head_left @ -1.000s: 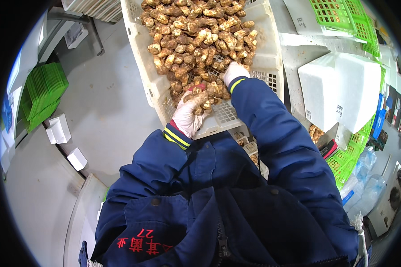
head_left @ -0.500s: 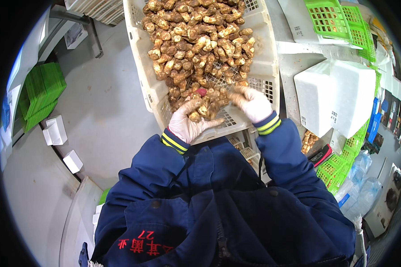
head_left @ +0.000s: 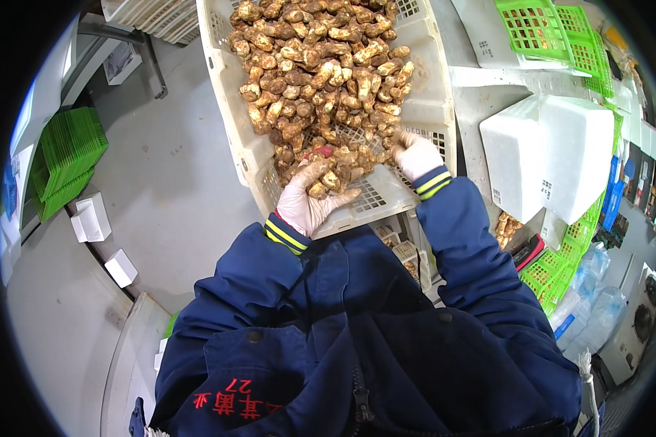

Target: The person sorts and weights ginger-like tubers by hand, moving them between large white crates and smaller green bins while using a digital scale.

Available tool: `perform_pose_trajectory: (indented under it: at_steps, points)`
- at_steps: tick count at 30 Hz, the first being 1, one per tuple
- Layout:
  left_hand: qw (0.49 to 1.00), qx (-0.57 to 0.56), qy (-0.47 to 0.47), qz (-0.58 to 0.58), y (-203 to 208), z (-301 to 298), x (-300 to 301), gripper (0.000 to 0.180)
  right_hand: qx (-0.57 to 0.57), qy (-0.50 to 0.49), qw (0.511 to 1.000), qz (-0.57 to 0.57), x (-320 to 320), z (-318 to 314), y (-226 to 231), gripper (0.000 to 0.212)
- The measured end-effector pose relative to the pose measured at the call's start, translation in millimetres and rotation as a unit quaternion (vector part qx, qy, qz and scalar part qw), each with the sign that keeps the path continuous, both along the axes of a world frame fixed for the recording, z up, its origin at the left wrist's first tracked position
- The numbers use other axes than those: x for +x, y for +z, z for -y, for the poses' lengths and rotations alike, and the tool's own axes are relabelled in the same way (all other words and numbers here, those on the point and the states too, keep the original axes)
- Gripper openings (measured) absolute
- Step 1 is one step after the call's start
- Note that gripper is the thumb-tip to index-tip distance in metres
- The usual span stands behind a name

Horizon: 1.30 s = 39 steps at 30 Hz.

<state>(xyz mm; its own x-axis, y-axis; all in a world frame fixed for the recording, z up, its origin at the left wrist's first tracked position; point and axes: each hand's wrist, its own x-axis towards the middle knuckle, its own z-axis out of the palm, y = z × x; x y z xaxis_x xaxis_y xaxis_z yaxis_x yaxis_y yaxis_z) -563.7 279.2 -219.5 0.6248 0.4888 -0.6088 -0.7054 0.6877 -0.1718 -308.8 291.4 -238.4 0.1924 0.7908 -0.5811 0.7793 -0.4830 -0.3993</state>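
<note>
A white perforated plastic crate (head_left: 233, 131) holds a large heap of brown-and-cream, stubby mushrooms (head_left: 321, 65). At its near end, my gloved left hand (head_left: 306, 200) curls around several mushrooms (head_left: 329, 178), thumb stretched out below them. A small red item (head_left: 321, 151) lies by its fingertips; its kind is unclear. My right hand (head_left: 418, 156), also gloved, is at the crate's near right side. Its bent fingers close at the edge of the mushrooms, apparently pinching one, though the fingertips partly hide it.
White foam boxes (head_left: 554, 153) stand on the metal table at the right, with green baskets (head_left: 536, 29) beyond and another green basket (head_left: 543, 277) nearer. Stacked green trays (head_left: 69, 156) are at the left. A white crate stack (head_left: 157, 18) stands far left.
My right hand has shifted slightly up and right, its blurred fingers now closed at the mushrooms. My left hand stays around its mushrooms. More of the crate's near grid shows between my hands.
</note>
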Motion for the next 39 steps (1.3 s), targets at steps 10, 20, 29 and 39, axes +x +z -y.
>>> perform_pose_trajectory:
  at_steps: [10,20,29,39]
  points:
    - [0.999,-0.009,-0.002,-0.039,-5.7,3.1,-1.9,0.029,-0.016,-0.294,0.902,-0.315,-3.2,-50.9,-43.4,0.032]
    - [0.995,0.058,-0.078,0.013,2.6,3.5,2.9,0.032,0.089,-0.220,0.877,-0.417,-29.1,21.2,60.7,0.031]
    - [0.955,0.209,-0.198,-0.066,52.0,9.0,36.8,0.039,0.184,-0.319,0.786,-0.497,-63.7,81.9,121.9,0.039]
    - [0.936,0.150,-0.316,0.022,90.9,75.5,123.0,0.031,0.521,-0.141,0.822,-0.183,5.9,178.4,154.8,0.031]
